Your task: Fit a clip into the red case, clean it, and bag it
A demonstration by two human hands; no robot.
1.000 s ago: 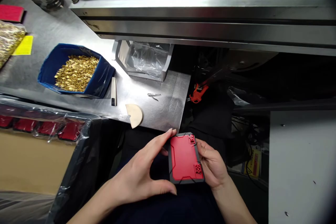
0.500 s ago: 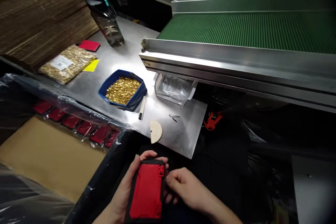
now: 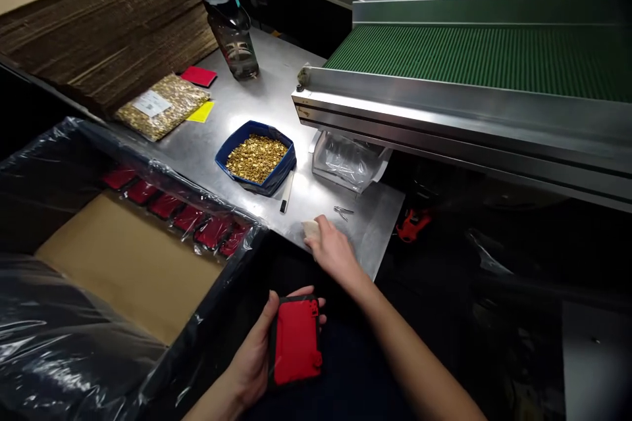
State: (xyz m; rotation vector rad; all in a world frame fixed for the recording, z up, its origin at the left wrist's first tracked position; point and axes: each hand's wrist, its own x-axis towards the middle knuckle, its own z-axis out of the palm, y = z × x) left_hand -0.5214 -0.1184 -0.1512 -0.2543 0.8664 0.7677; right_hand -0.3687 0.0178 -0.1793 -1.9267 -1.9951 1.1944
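My left hand [image 3: 251, 355] is wrapped round a red-and-black rugged case [image 3: 299, 342], its red face up. The thumb lies along its left side and fingertips show at the right edge. Over the metal table's front edge, my right hand [image 3: 333, 248] has its fingers closed on a beige half-round piece [image 3: 311, 230], mostly covered by the hand. Just beyond lie a small metal tool [image 3: 342, 212], perhaps tweezers or nippers, and a white stick with a black end [image 3: 287, 194]. A blue bin [image 3: 227, 170] of small gold-coloured metal pieces [image 3: 257, 156] stands behind them.
At left, a plastic-lined box [image 3: 187, 306] holds a row of bagged red cases [image 3: 165, 205] beside cardboard. Behind are a bag of gold pieces [image 3: 162, 105], a water bottle [image 3: 237, 46] and stacked cardboard [image 3: 113, 33]. A green conveyor [image 3: 454, 56] overhangs a clear tray [image 3: 345, 164].
My right hand has left the red case and moved forward onto the beige piece at the table edge. My left hand still holds the case. The view has shifted slightly left.
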